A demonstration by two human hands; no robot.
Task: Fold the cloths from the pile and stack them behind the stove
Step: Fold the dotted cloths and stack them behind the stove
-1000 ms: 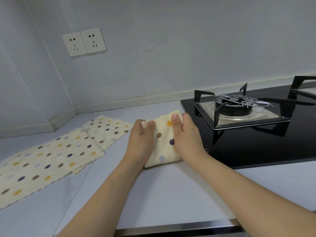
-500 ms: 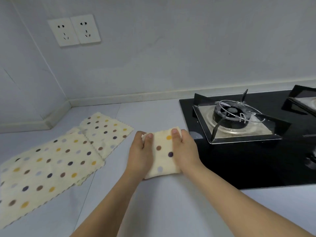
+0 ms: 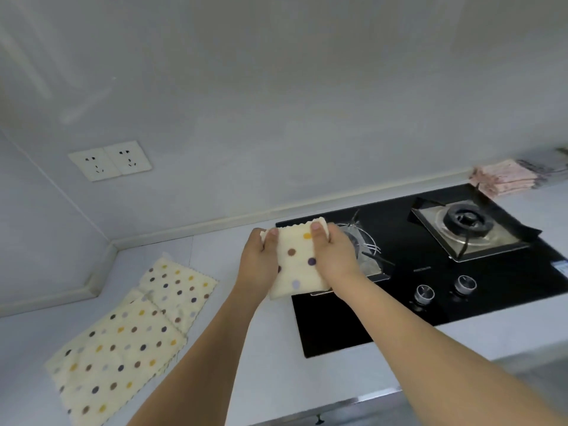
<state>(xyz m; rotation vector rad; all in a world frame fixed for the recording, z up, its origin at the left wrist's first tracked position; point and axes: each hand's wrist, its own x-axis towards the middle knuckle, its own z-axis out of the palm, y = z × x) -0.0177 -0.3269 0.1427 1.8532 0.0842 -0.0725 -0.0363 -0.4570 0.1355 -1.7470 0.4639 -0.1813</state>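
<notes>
In the head view, a folded cloth [image 3: 299, 259] is held between the left hand [image 3: 259, 262] and the right hand [image 3: 333, 256], each clamped on one side edge with the thumb on top. The cloth is raised over the near-left corner of the stove [image 3: 430, 272], partly covering the left burner. A stack [image 3: 507, 178] of folded cloths lies behind the stove at far right; 2 unfolded cloths [image 3: 129, 333] remain flat on the counter [image 3: 270, 364] at left. The step is judged to be the carry: the fold is best kept pinched flat, passed above the grates, and laid squarely on the stack. Compared with 0.5 s ago, the cloth is lifted off the counter and shifted rightward over the stove.
</notes>
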